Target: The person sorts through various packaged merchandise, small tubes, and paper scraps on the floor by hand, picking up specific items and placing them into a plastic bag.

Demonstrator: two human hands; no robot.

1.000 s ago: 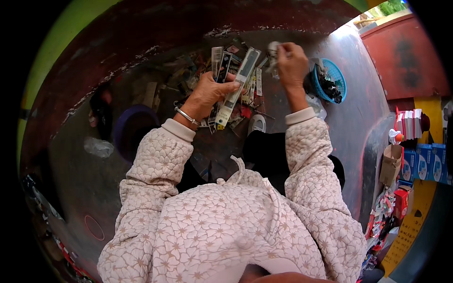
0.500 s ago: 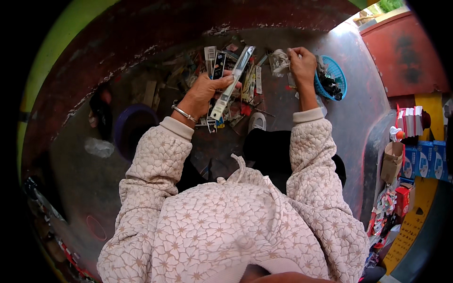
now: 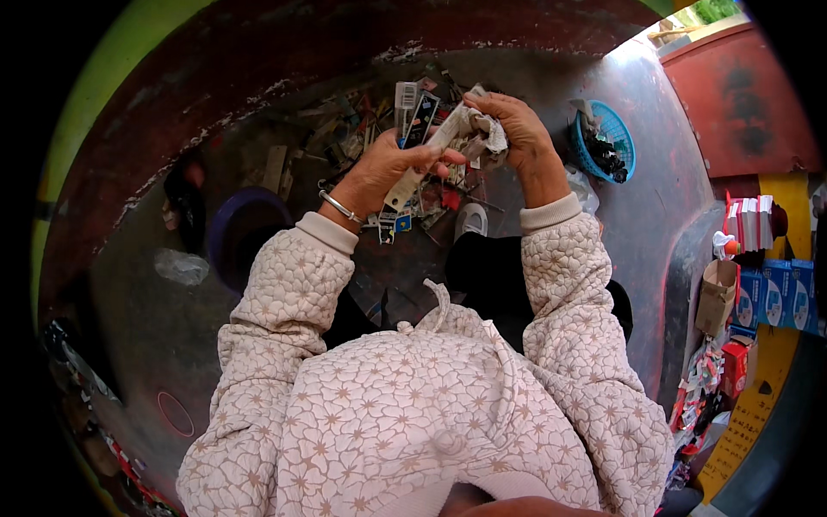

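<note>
A bundle of flat packets [image 3: 412, 138] is clamped in the left hand [image 3: 389, 169], above the littered floor [image 3: 345, 138]. A crumpled wrapper [image 3: 482, 131] is pinched shut in the right hand [image 3: 515, 129]. The wrapper should be pulled gently while the bundle is kept fanned.

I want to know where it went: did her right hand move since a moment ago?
Yes. The right hand moved left, away from the round blue plastic basket, to meet the left hand at the long white strip.

Blue basket [image 3: 613, 138] right – purple bowl [image 3: 226, 226] left, blue boxes [image 3: 780, 295] far right.
</note>
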